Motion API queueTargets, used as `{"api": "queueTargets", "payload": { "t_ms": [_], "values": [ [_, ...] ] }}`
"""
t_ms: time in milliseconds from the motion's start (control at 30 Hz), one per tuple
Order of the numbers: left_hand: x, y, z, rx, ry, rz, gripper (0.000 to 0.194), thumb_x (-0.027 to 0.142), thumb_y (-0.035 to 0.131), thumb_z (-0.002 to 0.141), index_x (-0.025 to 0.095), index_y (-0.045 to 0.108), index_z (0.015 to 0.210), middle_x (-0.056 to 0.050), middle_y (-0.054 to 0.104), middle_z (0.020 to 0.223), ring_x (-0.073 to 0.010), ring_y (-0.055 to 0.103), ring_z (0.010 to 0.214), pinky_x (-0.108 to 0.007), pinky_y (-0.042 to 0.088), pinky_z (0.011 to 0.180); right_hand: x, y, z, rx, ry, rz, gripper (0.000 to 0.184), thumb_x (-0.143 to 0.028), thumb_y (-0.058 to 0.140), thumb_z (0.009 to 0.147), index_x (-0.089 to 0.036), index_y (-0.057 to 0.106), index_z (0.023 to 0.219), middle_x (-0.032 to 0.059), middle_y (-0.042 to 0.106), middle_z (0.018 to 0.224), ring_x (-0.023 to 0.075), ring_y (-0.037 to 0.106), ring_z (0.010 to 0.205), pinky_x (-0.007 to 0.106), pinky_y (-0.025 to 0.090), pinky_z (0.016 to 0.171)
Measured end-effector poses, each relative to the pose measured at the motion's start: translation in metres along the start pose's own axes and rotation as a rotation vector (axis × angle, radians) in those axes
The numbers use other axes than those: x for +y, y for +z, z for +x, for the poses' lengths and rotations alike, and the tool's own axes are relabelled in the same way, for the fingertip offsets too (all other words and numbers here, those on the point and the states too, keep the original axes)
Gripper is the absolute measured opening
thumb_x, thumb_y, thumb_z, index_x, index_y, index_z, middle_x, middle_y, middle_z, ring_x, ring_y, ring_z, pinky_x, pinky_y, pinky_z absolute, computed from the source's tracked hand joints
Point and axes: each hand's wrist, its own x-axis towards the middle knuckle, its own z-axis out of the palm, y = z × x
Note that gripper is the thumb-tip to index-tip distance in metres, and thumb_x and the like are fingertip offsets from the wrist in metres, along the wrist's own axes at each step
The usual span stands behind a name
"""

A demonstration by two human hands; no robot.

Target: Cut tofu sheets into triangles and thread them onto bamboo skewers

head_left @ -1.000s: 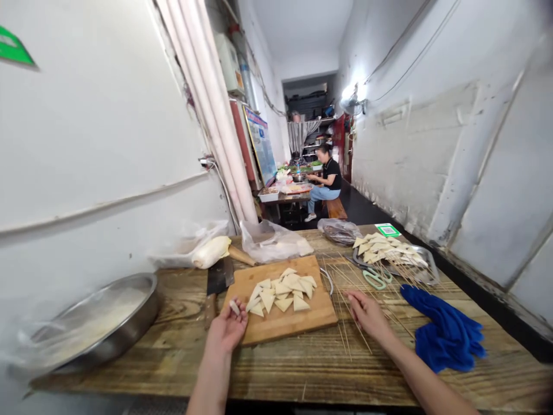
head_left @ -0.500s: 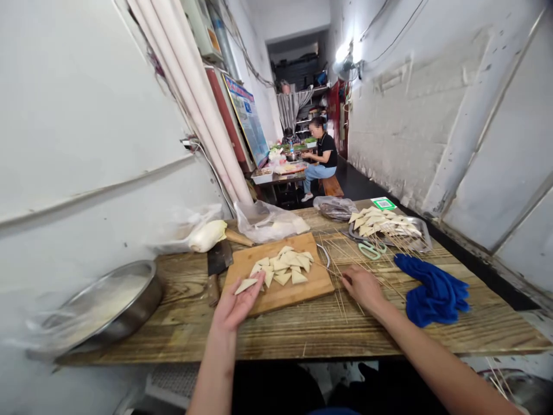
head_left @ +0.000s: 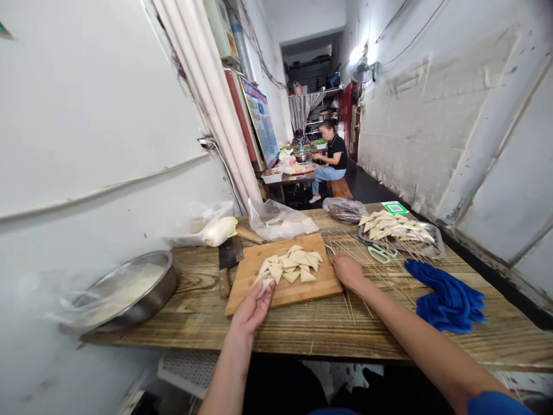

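Observation:
My left hand [head_left: 254, 305] pinches a pale triangular tofu slice [head_left: 265, 286] at the lower left of a wooden cutting board [head_left: 280, 297]. More tofu triangles [head_left: 291, 266] lie in a loose heap on the board. My right hand [head_left: 349, 271] is curled at the board's right edge, beside a curved metal piece [head_left: 330, 249]. Its fingertips are turned away, so what they grip is hidden. Thin bamboo skewers [head_left: 382, 279] lie scattered on the table to the right of that hand.
A metal tray [head_left: 439, 245] of skewered triangles stands at right, near green-handled scissors [head_left: 382, 253] and a blue glove [head_left: 449, 300]. At left are a cleaver [head_left: 230, 253] and a large metal basin [head_left: 166, 276]. A person [head_left: 332, 153] sits at a farther table.
My right hand has moved left from among the skewers to the board's edge. My left hand has closed more around the tofu slice, which lay on its open fingers. The camera view has shifted slightly.

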Motion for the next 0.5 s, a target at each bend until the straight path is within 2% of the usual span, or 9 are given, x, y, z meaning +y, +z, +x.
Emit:
{"api": "queueTargets", "payload": {
  "t_ms": [100,200,267,367,433,500],
  "values": [
    [-0.001,0.002,-0.003,-0.011,0.093,-0.004,0.026,-0.002,0.044,0.081,0.003,0.054,0.103,-0.019,0.062,0.104,-0.0206,0.063,0.092,-0.028,0.056,0.075,-0.002,-0.008,0.004,0.002,0.013,0.018,0.023,-0.011,0.04,0.084,-0.01,0.062,0.088,0.0144,0.067,0.088,0.0183,0.062,0.082,0.024,0.042,0.067],
    [-0.002,0.003,-0.007,-0.007,0.146,0.055,0.023,-0.003,0.048,0.078,0.005,0.057,0.098,-0.019,0.062,0.105,-0.0219,0.062,0.095,-0.028,0.055,0.077,-0.006,-0.02,-0.01,0.051,0.002,0.047,0.027,-0.015,0.035,0.087,-0.009,0.059,0.095,0.0156,0.066,0.09,0.0189,0.062,0.083,0.025,0.043,0.069],
    [-0.005,0.004,-0.01,-0.019,0.155,0.111,0.021,0.0,0.052,0.077,0.007,0.057,0.097,-0.018,0.063,0.104,-0.0227,0.062,0.094,-0.031,0.055,0.079,-0.012,-0.024,-0.032,0.097,-0.061,0.114,0.03,-0.019,0.031,0.09,-0.012,0.058,0.099,0.0118,0.066,0.091,0.0174,0.062,0.082,0.025,0.044,0.072],
    [-0.008,0.008,-0.015,-0.047,0.172,0.123,0.018,0.003,0.056,0.077,0.008,0.058,0.095,-0.017,0.064,0.101,-0.0233,0.062,0.095,-0.034,0.052,0.083,-0.028,-0.017,-0.079,0.216,-0.288,0.443,0.032,-0.022,0.033,0.088,-0.016,0.054,0.112,0.0079,0.068,0.092,0.017,0.064,0.075,0.026,0.049,0.067],
    [-0.009,0.012,-0.017,-0.042,0.156,0.087,0.015,0.007,0.055,0.079,0.007,0.059,0.093,-0.017,0.065,0.099,-0.0238,0.062,0.096,-0.035,0.051,0.085,-0.039,-0.008,-0.108,0.263,-0.406,0.574,0.033,-0.024,0.033,0.089,-0.017,0.056,0.113,0.0083,0.067,0.1,0.0179,0.065,0.085,0.027,0.05,0.073],
    [-0.008,0.016,-0.019,-0.028,0.114,0.052,0.015,0.011,0.053,0.081,0.007,0.059,0.094,-0.018,0.065,0.099,-0.0241,0.061,0.097,-0.036,0.051,0.084,-0.048,0.0,-0.129,0.263,-0.458,0.628,0.035,-0.022,0.034,0.09,-0.018,0.054,0.119,0.0084,0.066,0.104,0.0177,0.065,0.087,0.028,0.051,0.075]
  ]
}}
